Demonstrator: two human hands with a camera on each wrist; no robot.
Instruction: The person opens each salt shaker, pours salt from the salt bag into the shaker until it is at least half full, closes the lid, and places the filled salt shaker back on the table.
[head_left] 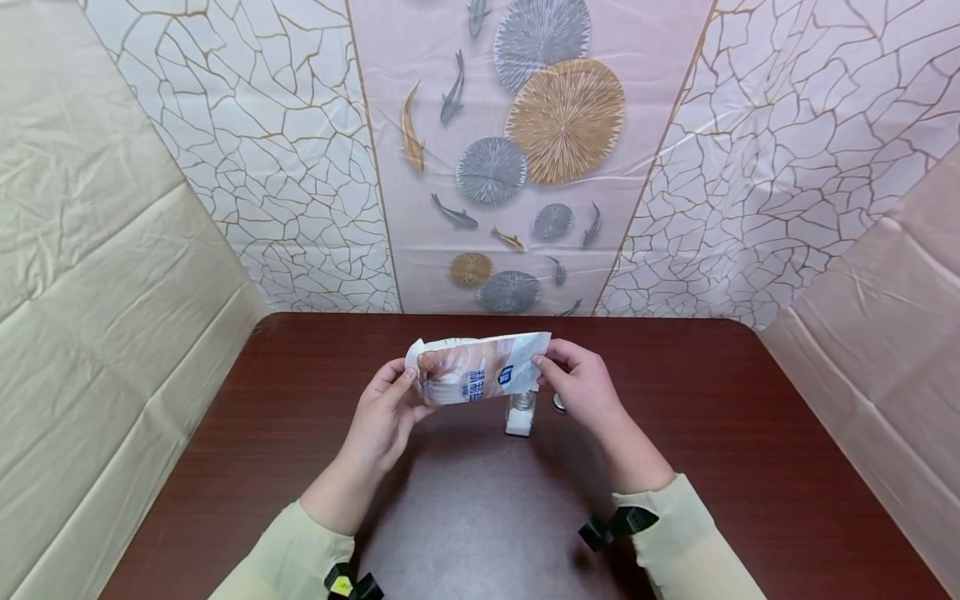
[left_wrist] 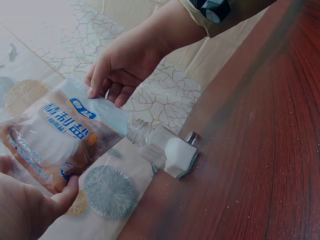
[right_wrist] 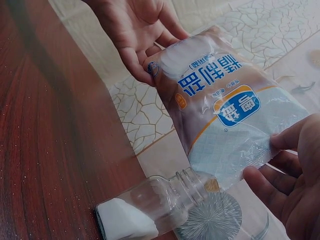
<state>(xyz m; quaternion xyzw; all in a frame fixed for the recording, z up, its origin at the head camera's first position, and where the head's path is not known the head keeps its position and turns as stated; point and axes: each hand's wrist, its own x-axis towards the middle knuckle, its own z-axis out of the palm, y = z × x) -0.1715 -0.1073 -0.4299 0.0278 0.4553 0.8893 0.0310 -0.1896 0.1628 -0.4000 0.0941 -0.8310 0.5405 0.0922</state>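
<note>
A plastic bag of salt (head_left: 476, 367) with blue lettering is held up, tilted, between both hands. My left hand (head_left: 382, 417) grips its bottom end, thumb on the printed front (left_wrist: 55, 135). At the other end, my right hand (head_left: 581, 387) pinches the pale top edge between thumb and fingers. Just under the bag's top corner stands a clear glass bottle (right_wrist: 150, 200), uncapped, its threaded neck right at that corner. White salt (right_wrist: 125, 220) lies heaped on one side in the bottle's bottom.
A small round metal cap (head_left: 559, 403) lies on the dark red-brown table (head_left: 480, 517), right of the bottle. White grains are scattered over the tabletop in the wrist views. Patterned cloth (head_left: 540, 167) hangs behind the table, with beige cloth (head_left: 112, 275) along the sides.
</note>
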